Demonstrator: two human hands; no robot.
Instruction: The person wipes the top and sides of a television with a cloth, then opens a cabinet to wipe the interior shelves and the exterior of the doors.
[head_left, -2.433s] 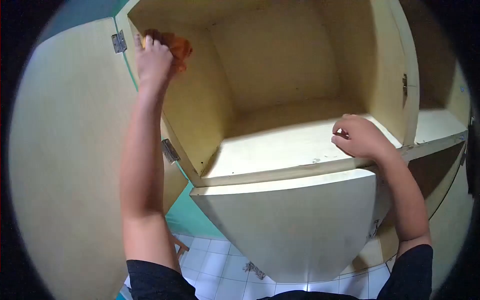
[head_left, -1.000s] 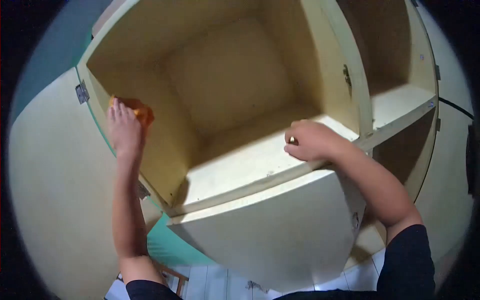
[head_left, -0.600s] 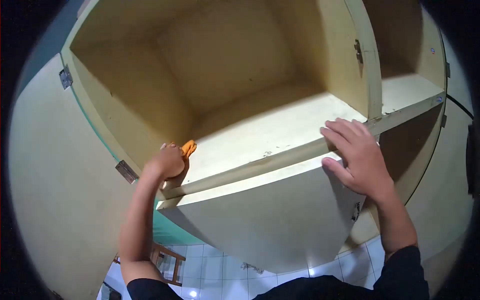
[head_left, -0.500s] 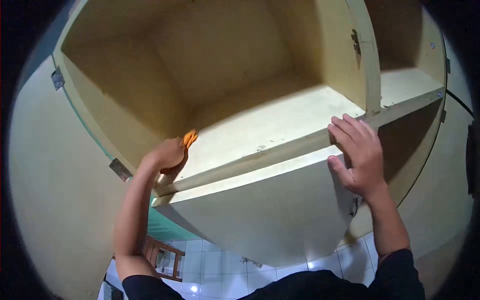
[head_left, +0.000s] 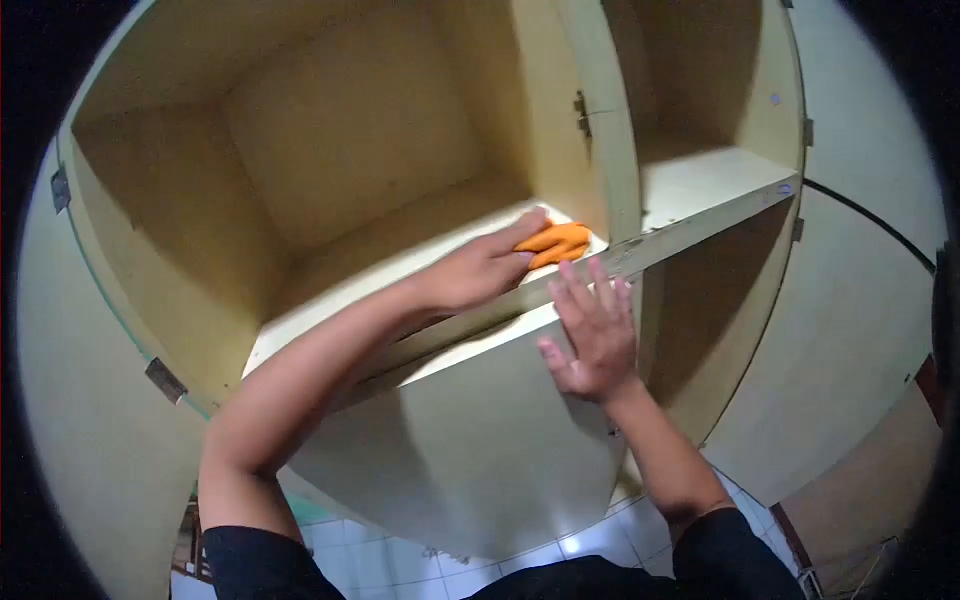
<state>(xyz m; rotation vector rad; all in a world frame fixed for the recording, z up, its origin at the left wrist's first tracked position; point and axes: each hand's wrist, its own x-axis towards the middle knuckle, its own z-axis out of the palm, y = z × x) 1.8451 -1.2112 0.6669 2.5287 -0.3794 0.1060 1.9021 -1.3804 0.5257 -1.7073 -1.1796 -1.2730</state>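
Note:
My left hand (head_left: 490, 262) presses a bunched orange cloth (head_left: 556, 243) onto the shelf floor at the front right corner of the upper compartment (head_left: 330, 300). Its fingers are closed on the cloth. Just to the right and lower, my right hand (head_left: 598, 340) has its fingers spread, with nothing held. It is slightly blurred, over the top edge of a pale cabinet door (head_left: 470, 430) that stands below the shelf. The left forearm crosses in front of the shelf's front edge and hides part of it.
A second compartment (head_left: 715, 185) opens to the right of a divider with a metal latch (head_left: 582, 113). Open doors with hinges flank both sides, the left door (head_left: 90, 380) and right door (head_left: 860, 330). White floor tiles (head_left: 400, 560) show below.
My left hand has wiped the orange cloth from the shelf's left front corner across to its right corner. The camera view has shifted right. My right hand stays near the door's upper right corner.

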